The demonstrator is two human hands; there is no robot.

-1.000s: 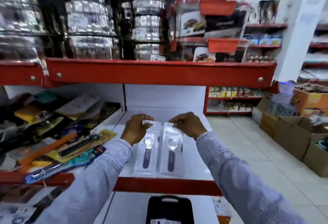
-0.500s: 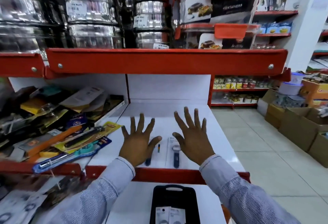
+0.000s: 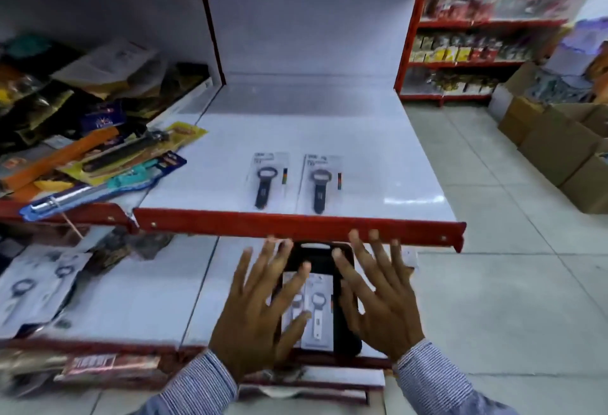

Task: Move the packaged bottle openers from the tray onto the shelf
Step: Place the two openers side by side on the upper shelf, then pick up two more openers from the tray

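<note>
Hovering both hands, left [image 3: 260, 322] and right [image 3: 378, 302], fingers spread and empty, over the black tray [image 3: 343, 283] low in frame; two packaged openers [image 3: 317, 312] lie in it.

You stand in a shop aisle on a floor [image 3: 493, 283] of pale tiles. Ahead of you a white back panel [image 3: 306, 26] rises behind a red-edged display unit. To your right, a red rack [image 3: 467, 23] of packaged goods lines the far wall, blurred. Cardboard boxes [image 3: 556, 148] sit in a row on the floor beside it. Soft light glares off the glossy white surfaces.
</note>
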